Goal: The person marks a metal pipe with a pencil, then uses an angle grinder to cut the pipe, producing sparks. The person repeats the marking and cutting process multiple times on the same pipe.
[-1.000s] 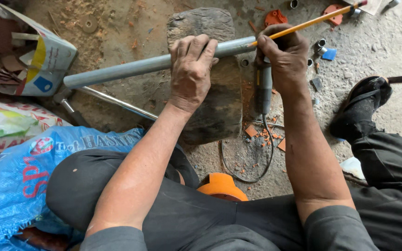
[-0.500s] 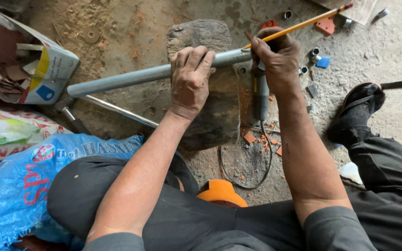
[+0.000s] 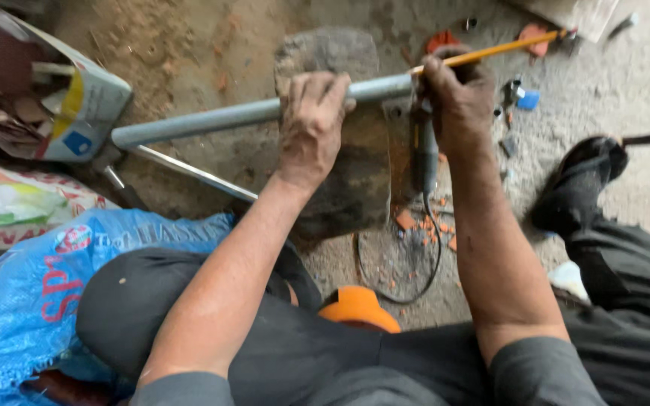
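Observation:
A long grey plastic pipe [image 3: 212, 120] lies across a flat grey stone [image 3: 329, 53] on the ground. My left hand [image 3: 311, 124] presses down on the pipe over the stone, fingers wrapped over it. At the pipe's right end my right hand [image 3: 457, 94] grips a yellow pencil [image 3: 505, 47], its tip against the pipe. A dark power tool [image 3: 424, 154] lies just below my right hand, its black cord [image 3: 385, 263] looping on the floor.
An open carton of scraps [image 3: 54, 105] sits at the upper left. Blue [image 3: 31, 301] and white [image 3: 16, 203] woven sacks lie on the left. A thin metal rod [image 3: 189, 171] runs under the pipe. Orange shards [image 3: 423, 225] and small fittings [image 3: 524, 98] litter the concrete. My black shoe [image 3: 577, 188] is at right, an orange object [image 3: 359, 308] by my knees.
My right hand with the pencil has shifted slightly left along the pipe end. My left hand stays pressed on the pipe.

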